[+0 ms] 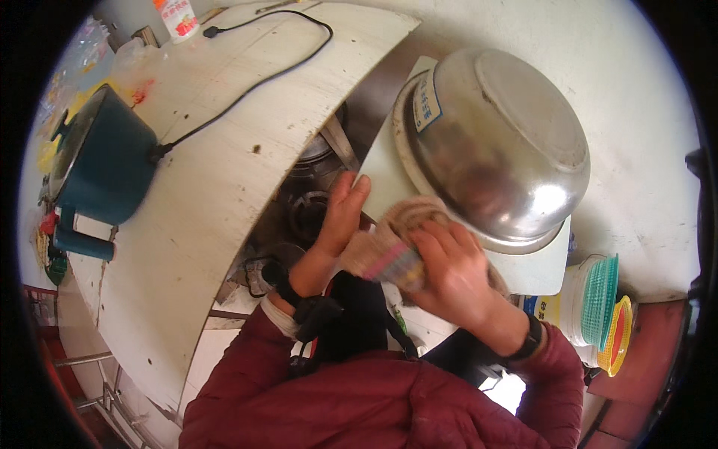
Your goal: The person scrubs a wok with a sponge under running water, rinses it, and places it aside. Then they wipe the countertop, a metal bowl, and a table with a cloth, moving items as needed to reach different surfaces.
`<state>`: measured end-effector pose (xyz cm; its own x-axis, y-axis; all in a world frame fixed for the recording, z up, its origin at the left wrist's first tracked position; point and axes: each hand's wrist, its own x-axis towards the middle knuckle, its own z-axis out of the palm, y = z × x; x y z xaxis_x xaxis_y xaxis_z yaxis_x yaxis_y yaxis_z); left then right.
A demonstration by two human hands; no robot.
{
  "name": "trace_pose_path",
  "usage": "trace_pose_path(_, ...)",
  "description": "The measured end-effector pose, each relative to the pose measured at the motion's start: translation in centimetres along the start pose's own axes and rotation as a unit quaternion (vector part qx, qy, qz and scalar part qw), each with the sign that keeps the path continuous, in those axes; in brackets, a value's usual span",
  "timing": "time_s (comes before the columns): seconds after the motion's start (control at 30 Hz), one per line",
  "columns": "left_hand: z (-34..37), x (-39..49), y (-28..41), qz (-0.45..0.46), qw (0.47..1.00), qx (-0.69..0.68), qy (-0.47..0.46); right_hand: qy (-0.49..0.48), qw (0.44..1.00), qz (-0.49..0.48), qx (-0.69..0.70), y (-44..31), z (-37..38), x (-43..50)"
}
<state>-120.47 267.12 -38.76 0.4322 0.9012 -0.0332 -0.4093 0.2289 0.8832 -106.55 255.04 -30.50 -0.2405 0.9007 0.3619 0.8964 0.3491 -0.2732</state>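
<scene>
A large stainless steel basin (493, 134) lies upside down on a pale board (377, 168), with a label bearing writing on its side. At the board's left edge is my left hand (343, 216), its thumb and fingers gripping that edge. My right hand (451, 269) holds a bunched pinkish-brown towel (387, 247) with coloured stripes. The towel lies against the near part of the board, just below the basin's rim. Its lower folds are partly hidden by my right hand and look blurred.
To the left stands a whitish tabletop (224, 163) with a dark teal electric pot (109, 157), its black power cord (247, 84) and a plastic bottle (178, 21). A burner (308, 210) sits in the gap below. Green (600, 303) and yellow (616, 337) plastic baskets are at right.
</scene>
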Motion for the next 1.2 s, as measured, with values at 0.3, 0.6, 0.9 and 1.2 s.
trace_pose_path(0.3,-0.7,0.3,0.7,0.051,0.983,-0.108,-0.142,-0.055,0.998,-0.015,0.038,0.0,1.8,6.1)
trace_pose_path(0.6,0.0,0.3,0.1,-0.022,0.994,0.100,0.042,-0.026,0.988,0.148,-0.033,3.7,-8.6,-10.1)
trace_pose_path(0.9,-0.5,0.4,0.0,-0.035,0.995,0.088,0.007,-0.033,0.984,0.143,-0.100,3.5,-7.4,-10.3)
trace_pose_path(1.2,-2.6,1.0,-0.9,-0.105,0.942,-0.228,-0.224,0.001,1.000,0.024,0.019,-1.6,2.1,4.2)
